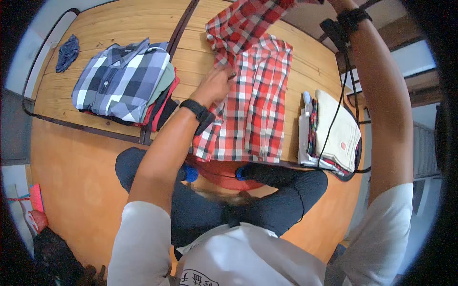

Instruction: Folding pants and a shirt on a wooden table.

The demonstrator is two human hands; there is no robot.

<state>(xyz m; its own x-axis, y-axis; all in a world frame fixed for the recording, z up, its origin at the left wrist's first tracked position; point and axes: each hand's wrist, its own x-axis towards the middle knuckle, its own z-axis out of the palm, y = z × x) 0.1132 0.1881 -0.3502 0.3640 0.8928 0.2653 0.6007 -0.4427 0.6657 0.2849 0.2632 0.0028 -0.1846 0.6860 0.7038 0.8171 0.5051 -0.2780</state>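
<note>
A red, white and black plaid shirt (264,103) lies spread on the wooden table (300,89) before me, its hem near the front edge. My left hand (216,84) is on the shirt's left side, its fingertips at the folded sleeve; whether they pinch the cloth is unclear. My right arm reaches up past the shirt's far end, and my right hand (327,1) is mostly cut off by the top edge of the picture. Near it, a raised part of the plaid cloth stretches over the upper left of the shirt. Black bands sit on both wrists.
Left on the table is a stack of folded clothes topped by a blue-and-white checked shirt (118,82), with a small dark cloth (68,53) beyond. At right, another folded stack has a cream garment (336,128) on top. A black cable (338,103) hangs across that stack.
</note>
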